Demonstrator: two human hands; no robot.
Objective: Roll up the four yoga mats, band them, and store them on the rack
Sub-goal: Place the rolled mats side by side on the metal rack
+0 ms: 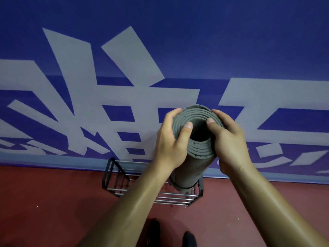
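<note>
A black wire rack (114,175) stands on the red floor (53,202) with its back edge close along the foot of the blue-and-white wall (178,41). Red floor lies open to its left, right and front. The rolled grey yoga mat (188,172) stands upright with its lower end in the rack's right end, and the rack's bars show bare to the mat's left. Both arms reach forward and down. The left hand (169,145) and right hand (229,141) grasp the mat's top end from opposite sides, fingers wrapped round the outside, each thumb laid over the spiral rim toward the hollow core. Counted: one mat, one black band (179,186) round its lower part, one rack, two dark shoes (153,230) at the bottom edge.
</note>
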